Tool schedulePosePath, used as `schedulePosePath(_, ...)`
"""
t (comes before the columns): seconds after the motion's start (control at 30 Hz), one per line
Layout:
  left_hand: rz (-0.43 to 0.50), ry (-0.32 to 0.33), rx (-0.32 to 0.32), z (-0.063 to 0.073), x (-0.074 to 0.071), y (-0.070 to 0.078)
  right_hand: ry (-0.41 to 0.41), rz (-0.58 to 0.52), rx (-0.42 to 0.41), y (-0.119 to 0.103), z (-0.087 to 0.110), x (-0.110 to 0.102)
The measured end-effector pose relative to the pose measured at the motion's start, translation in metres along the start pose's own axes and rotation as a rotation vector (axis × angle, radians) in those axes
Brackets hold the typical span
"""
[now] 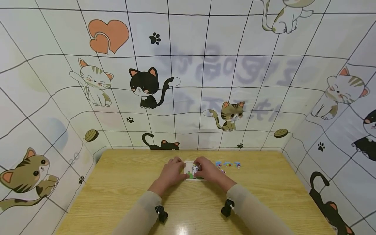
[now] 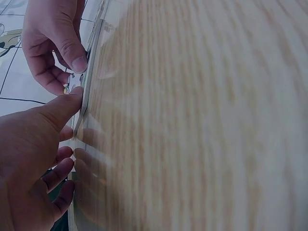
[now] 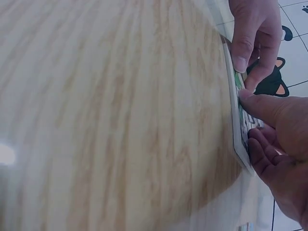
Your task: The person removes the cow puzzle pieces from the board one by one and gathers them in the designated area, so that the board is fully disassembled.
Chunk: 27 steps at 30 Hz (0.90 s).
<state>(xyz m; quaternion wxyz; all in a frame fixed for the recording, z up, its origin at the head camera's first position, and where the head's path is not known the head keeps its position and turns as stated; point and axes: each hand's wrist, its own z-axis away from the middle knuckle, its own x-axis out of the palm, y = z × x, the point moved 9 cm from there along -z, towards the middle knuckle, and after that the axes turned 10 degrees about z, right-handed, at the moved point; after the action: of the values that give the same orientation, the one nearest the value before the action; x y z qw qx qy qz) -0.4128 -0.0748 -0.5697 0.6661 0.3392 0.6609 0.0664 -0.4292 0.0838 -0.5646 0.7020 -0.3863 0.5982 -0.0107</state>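
A small jigsaw puzzle board (image 1: 189, 179) with a pale frame lies flat on the table, partly filled with white, black and green picture pieces. My left hand (image 1: 172, 171) grips its left side, thumb at the front corner and fingers curled along the left edge. Over the board's right part, my right hand (image 1: 207, 169) pinches a puzzle piece (image 1: 197, 168) between thumb and fingers, low against the picture. In the right wrist view, the right thumb and fingertips (image 3: 257, 139) lie right at the board's surface. The hand hides much of the piece.
Several loose colourful puzzle pieces (image 1: 228, 164) lie on the wooden table (image 1: 129, 189) just right of the right hand. Cloth walls (image 1: 188, 75) printed with cats and grid lines stand close around the table's back and sides.
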Motion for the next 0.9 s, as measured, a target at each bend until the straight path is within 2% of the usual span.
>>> schedulePosePath(0.2, -0.003, -0.003, -0.015, 0.001, 0.001, -0.001, 0.025, -0.014, -0.030, 0.005, 0.002, -0.001)
schedulePosePath(0.53, -0.001, -0.005, -0.015, 0.000, -0.001, 0.001, 0.005, -0.003, -0.039, 0.009, 0.003, -0.005)
schedulePosePath(0.7, 0.000, -0.005, -0.011, 0.001, -0.002, 0.002, 0.014, 0.010, -0.041, 0.007, 0.003, -0.006)
schedulePosePath(0.9, -0.002, -0.004, -0.016, 0.002, 0.000, 0.000, 0.041, -0.035, -0.048, 0.001, 0.005, -0.010)
